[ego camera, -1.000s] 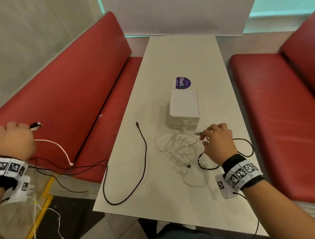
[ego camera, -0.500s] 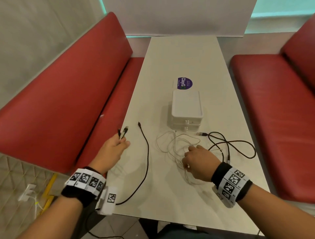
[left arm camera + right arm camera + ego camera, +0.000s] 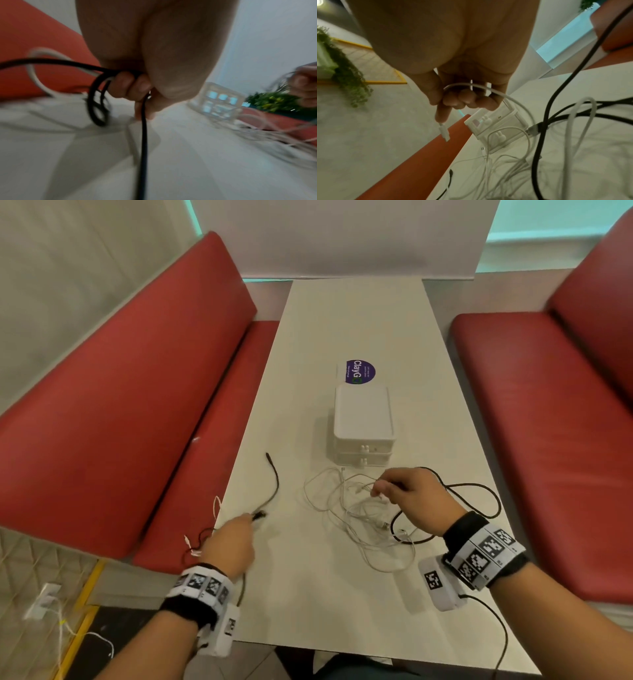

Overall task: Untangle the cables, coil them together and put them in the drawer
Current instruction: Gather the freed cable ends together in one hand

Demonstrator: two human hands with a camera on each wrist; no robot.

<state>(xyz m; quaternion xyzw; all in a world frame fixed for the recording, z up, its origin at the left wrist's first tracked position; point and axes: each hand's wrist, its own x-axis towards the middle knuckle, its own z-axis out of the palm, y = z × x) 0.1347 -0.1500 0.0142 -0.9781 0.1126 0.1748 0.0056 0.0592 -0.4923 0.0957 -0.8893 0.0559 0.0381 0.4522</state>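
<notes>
Head view, centre frame: my two-drawer box (image 3: pixel 363 426) sits shut on the worktop (image 3: pixel 342 594). Left hand (image 3: pixel 233 546) fingers grip black cable (image 3: pixel 274 484); right hand (image 3: pixel 411 498) fingers pinch white cable (image 3: pixel 346 508).

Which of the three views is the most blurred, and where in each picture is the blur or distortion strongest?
Left wrist view is the most blurred: the drawer box and white cables smear. Head view is mostly sharp; only the left hand blurs, and the table edges bow from the wide lens. Right wrist view: sharp at the white plug, soft toward the edges.
</notes>
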